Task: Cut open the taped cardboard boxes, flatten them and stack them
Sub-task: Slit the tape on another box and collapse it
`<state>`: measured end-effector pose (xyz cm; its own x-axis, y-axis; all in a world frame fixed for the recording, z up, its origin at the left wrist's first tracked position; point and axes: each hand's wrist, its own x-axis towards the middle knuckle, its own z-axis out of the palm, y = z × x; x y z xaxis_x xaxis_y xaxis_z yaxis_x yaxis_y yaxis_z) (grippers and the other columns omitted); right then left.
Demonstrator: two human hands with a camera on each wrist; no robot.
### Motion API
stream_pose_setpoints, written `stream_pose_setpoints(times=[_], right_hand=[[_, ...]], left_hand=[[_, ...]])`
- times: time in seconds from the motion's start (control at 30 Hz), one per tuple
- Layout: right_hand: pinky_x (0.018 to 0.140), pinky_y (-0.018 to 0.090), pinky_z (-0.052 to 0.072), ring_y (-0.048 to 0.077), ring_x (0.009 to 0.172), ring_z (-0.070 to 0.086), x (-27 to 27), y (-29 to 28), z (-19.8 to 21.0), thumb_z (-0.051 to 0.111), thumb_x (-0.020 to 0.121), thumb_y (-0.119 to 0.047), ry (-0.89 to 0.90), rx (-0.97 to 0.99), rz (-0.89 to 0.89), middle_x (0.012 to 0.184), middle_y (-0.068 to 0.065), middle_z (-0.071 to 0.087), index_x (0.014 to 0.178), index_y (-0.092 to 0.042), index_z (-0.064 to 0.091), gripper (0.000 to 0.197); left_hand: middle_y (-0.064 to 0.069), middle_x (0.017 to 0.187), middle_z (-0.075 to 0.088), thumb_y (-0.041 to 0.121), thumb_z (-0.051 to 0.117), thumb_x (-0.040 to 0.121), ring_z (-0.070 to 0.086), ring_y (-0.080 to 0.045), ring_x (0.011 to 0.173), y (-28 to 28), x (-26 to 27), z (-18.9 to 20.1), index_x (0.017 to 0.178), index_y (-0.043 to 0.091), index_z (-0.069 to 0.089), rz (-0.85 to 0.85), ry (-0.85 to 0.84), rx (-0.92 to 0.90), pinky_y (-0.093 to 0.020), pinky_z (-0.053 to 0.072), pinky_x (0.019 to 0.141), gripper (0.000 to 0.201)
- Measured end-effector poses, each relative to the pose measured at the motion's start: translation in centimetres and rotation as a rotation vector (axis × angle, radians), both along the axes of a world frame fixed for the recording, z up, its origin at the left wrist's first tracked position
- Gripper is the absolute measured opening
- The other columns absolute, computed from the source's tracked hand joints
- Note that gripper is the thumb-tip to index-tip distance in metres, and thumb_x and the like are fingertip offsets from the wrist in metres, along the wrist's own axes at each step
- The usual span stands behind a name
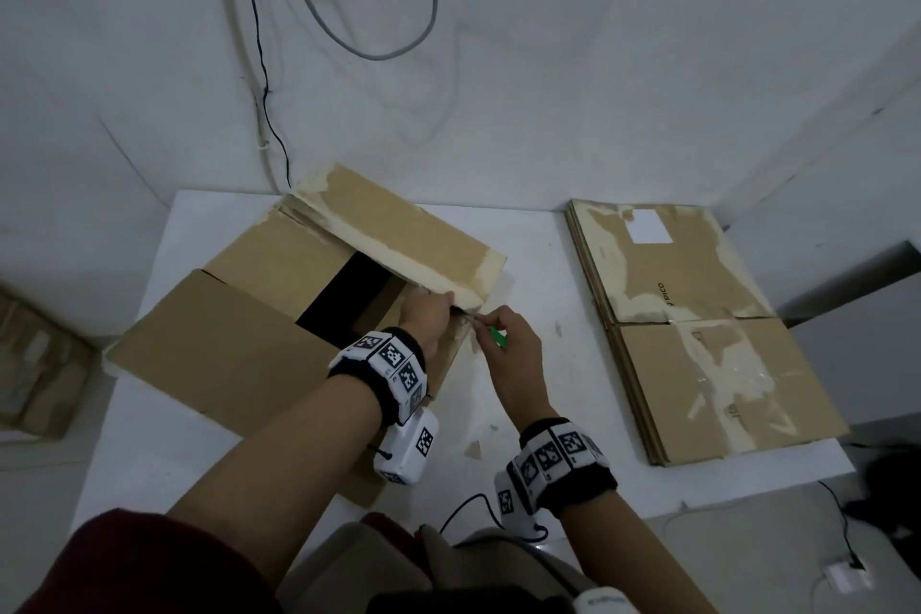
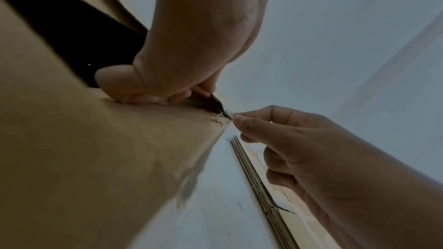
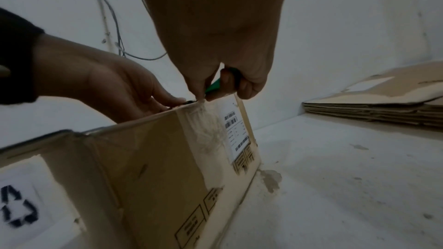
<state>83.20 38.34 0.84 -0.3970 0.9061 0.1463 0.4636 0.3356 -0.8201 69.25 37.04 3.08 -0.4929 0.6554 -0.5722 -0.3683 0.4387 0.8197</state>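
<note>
- Dark red sleeve on the left upper arm, both forearms bare
- Black wristband on each wrist, ringed with white tiles printed with black square markers
- White camera block under each wrist, marker-tagged, black cable trailing

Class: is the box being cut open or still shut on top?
Open: the box's top flaps are spread apart, showing a dark interior.

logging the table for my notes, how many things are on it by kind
open cardboard box: 1
stack of flattened cardboard boxes: 1, sheets too tight to count
green-handled cutter in the right hand: 1
total: 3
</note>
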Motion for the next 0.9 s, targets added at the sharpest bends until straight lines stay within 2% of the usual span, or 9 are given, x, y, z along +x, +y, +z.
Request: stream_pose_setpoints(times=[0.1, 0.2, 0.27, 0.37, 0.43, 0.53, 0.63, 0.73, 0.9], right_hand=[[0.067, 0.016, 0.04, 0.01, 0.082, 0.056, 0.0, 0.3, 0.4, 0.061, 0.097, -0.023, -0.019, 0.029, 0.034, 0.084, 0.0, 0.059, 0.081, -0.022, 0.054, 0.017], [0.07, 0.015, 0.041, 0.007, 0.084, 0.057, -0.1, 0.9, 0.5, 0.061, 0.097, -0.026, -0.017, 0.036, 0.044, 0.087, -0.001, 0.06, 0.083, -0.025, 0.056, 0.015], [0.072, 0.021, 0.045, 0.011, 0.086, 0.058, -0.5, 1.2, 0.4, 0.062, 0.096, -0.026, 0.014, 0.0, 0.037, 0.086, -0.002, 0.061, 0.083, -0.02, 0.058, 0.016], [0.074, 0.022, 0.049, 0.011, 0.089, 0.063, -0.7, 1.8, 1.0, 0.064, 0.095, -0.024, 0.049, -0.099, 0.095, 0.086, -0.002, 0.066, 0.083, -0.011, 0.059, 0.018], [0.066, 0.013, 0.045, 0.002, 0.079, 0.06, 0.1, 2.8, 2.2, 0.066, 0.093, -0.018, 0.006, -0.117, 0.179, 0.083, -0.004, 0.066, 0.084, -0.009, 0.061, 0.014], [0.06, 0.014, 0.039, 0.004, 0.07, 0.054, 2.6, 4.5, 3.7, 0.066, 0.088, -0.011, -0.006, -0.129, 0.167, 0.081, -0.007, 0.062, 0.086, -0.017, 0.062, 0.007], [0.048, 0.017, 0.035, 0.008, 0.057, 0.045, 3.5, 5.2, 4.1, 0.059, 0.094, -0.017, 0.039, -0.309, 0.023, 0.085, -0.007, 0.063, 0.091, -0.018, 0.061, 0.003], [0.041, 0.022, 0.03, 0.008, 0.044, 0.035, 2.2, 5.2, 3.6, 0.054, 0.098, -0.018, 0.105, -0.489, -0.091, 0.086, 0.004, 0.069, 0.093, -0.01, 0.056, 0.01], [0.04, 0.02, 0.03, 0.005, 0.038, 0.034, 0.0, 4.5, 3.0, 0.054, 0.098, -0.018, 0.084, -0.538, -0.116, 0.087, 0.005, 0.069, 0.092, -0.01, 0.056, 0.011]], left_hand=[[-0.007, 0.113, 0.057, 0.011, 0.05, 0.098, 0.05, -0.022, 0.1, 0.1, -0.1, 0.3, 0.119, -0.004, 0.054, -0.026, 0.002, -0.001, -0.028, 0.037, 0.081, 0.026], [-0.015, 0.116, 0.06, 0.014, 0.052, 0.097, 0.055, -0.028, 0.106, 0.2, -0.6, 0.2, 0.116, -0.006, 0.055, -0.058, -0.017, 0.001, -0.032, 0.041, 0.082, 0.028], [-0.015, 0.111, 0.059, 0.016, 0.052, 0.098, 0.055, -0.027, 0.102, 0.1, -0.9, -0.1, 0.108, -0.006, 0.054, -0.06, -0.039, -0.002, -0.031, 0.041, 0.08, 0.024], [-0.017, 0.115, 0.058, 0.02, 0.053, 0.098, 0.053, -0.029, 0.108, -0.2, -1.2, -0.7, 0.117, -0.008, 0.053, -0.012, -0.055, -0.017, -0.031, 0.039, 0.08, 0.034], [-0.014, 0.102, 0.06, 0.017, 0.054, 0.097, 0.055, -0.027, 0.097, -0.4, -1.3, -0.9, 0.109, -0.004, 0.059, 0.04, -0.092, 0.002, -0.029, 0.041, 0.075, 0.025], [-0.003, 0.074, 0.056, 0.016, 0.055, 0.095, 0.051, -0.017, 0.07, -0.8, -1.0, -0.4, 0.078, 0.009, 0.06, 0.098, -0.196, 0.055, -0.026, 0.038, 0.06, 0.019], [0.0, 0.08, 0.061, 0.019, 0.059, 0.093, 0.055, -0.015, 0.075, -1.2, -0.3, -0.4, 0.096, 0.007, 0.064, 0.092, -0.201, 0.122, -0.026, 0.041, 0.061, 0.013], [-0.002, 0.093, 0.064, 0.019, 0.063, 0.092, 0.058, -0.013, 0.076, -1.3, 0.0, -0.5, 0.121, 0.003, 0.059, 0.079, -0.209, 0.13, -0.026, 0.043, 0.061, 0.034], [-0.005, 0.104, 0.065, 0.015, 0.059, 0.094, 0.058, -0.011, 0.08, -1.5, 0.2, -0.5, 0.124, 0.006, 0.056, 0.078, -0.191, 0.171, -0.026, 0.044, 0.064, 0.031]])
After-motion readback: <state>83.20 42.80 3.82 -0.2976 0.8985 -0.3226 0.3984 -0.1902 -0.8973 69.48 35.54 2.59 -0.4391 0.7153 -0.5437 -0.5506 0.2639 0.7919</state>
